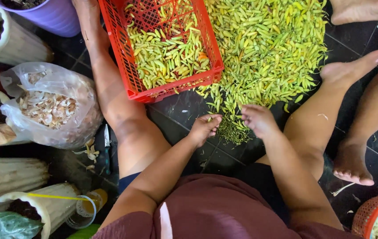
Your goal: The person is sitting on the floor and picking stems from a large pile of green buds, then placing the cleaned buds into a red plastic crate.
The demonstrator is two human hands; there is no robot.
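Down on the dark tiled floor (184, 110), a small green chili (210, 118) is pinched at the fingers of the left hand (204, 128), which are curled nearly shut around it. The right hand (259, 120) is held just beside, its fingers half bent; whether anything is gripped there cannot be told. Between both hands a little heap of stems (233, 130) is gathered, so waste is kept apart. Beyond, the loose chili pile (264, 48) and the red crate (162, 48) are placed within easy reach.
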